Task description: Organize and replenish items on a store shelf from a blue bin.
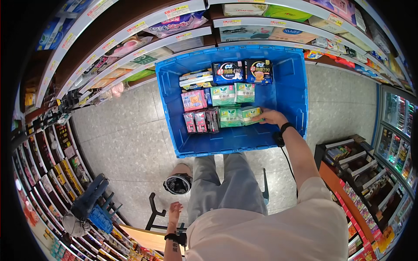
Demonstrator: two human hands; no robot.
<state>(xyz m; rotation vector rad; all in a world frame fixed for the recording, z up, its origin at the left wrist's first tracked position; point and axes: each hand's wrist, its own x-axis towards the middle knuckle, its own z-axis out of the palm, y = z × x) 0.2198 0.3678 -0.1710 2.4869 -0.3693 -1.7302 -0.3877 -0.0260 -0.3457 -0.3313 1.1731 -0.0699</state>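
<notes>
My right hand [269, 116] reaches into a blue plastic crate [228, 150] and grips the right end of a green-and-white sanitary pad pack [249, 115]. That pack tilts beside a similar green pack [229, 117]. Behind them lie two more green packs [223, 95] and a pink pack with a bear [193, 100]. Dark blue packs [228, 72] stand along the crate's far side, with a yellow-and-black pack to their left. Several pink-and-black packs [200, 121] stand at the near left. My left hand [175, 208] hangs low by my left leg, fingers loosely curled, holding nothing.
Store shelves [192, 32] with packaged goods stand beyond the crate and at the left. A lined waste bin [178, 184] sits on the tiled floor near my left leg. A person [89, 195] is at the lower left. Display racks and glass-door coolers [395, 130] stand at the right.
</notes>
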